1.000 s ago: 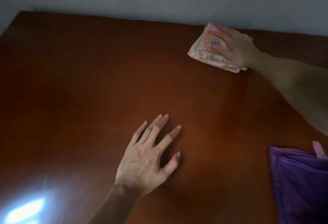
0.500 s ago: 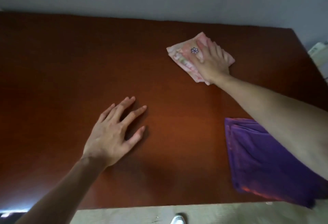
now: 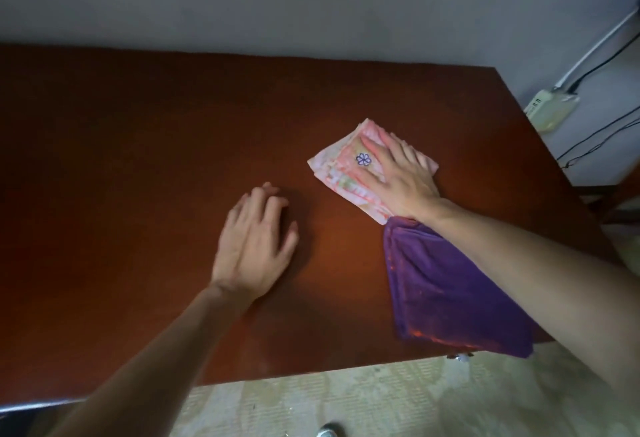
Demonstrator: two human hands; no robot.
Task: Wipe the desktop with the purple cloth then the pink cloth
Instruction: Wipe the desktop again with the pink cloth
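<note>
Head view: purple cloth (image 3: 450, 291) lay set aside at lower right of desktop (image 3: 138, 159), its pass apparently done. Right hand (image 3: 398, 177), spread flat, pressed pink cloth (image 3: 341, 168) right of centre; left hand (image 3: 256, 246) rested open, empty; pink wiping seemingly unfinished.

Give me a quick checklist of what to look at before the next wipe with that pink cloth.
1. Right hand flat on the pink cloth: ok.
2. Pink cloth folded, lying flat on the desktop: ok.
3. Purple cloth set aside: not ok, it touches the pink cloth's near corner and could be dragged.
4. Purple cloth fully on the desk: not ok, its near corner overhangs the front edge.
5. Left hand out of the wiping path: ok, it is apart from the cloth.
6. Desktop clean: cannot tell, the light is dim.
</note>
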